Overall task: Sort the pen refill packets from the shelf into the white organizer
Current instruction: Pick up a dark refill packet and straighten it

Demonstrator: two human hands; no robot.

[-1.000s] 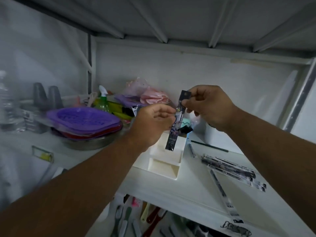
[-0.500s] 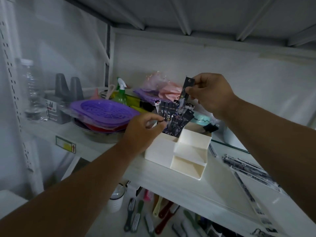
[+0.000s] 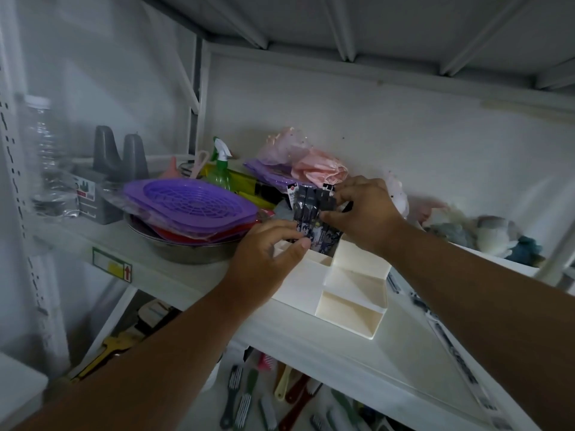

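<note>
Nearest us, below the shelf edge, brushes lie scattered on a lower level. On the white shelf itself, at its right, a few loose refill packets lie flat, their long axes running away from us along the board — they are blurred, so we cannot count them.

Our left hand rests at the near left wall of the white organizer, fingers curled, thumb and fingertips pinching the lower part of the standing pen refill packets. Our right hand comes in from the right and grips the upper part of the same bunch, its fingers bent round the dark tops; whether it holds one packet or several we cannot tell.

Half a second ago the right hand held a single packet up above the organizer, tilted, and the left hand's fingers only reached the bunch. Now that packet is down among the others, and both hands close on the bunch together.

The packets stand in the organizer's tall rear left compartment, long axes nearly upright, leaning a little to the left, hang-tab ends pointing up.

Farther back sit a purple basket atop a metal bowl, a green spray bottle, pink bags — and, at far left, a clear plastic bottle.
</note>
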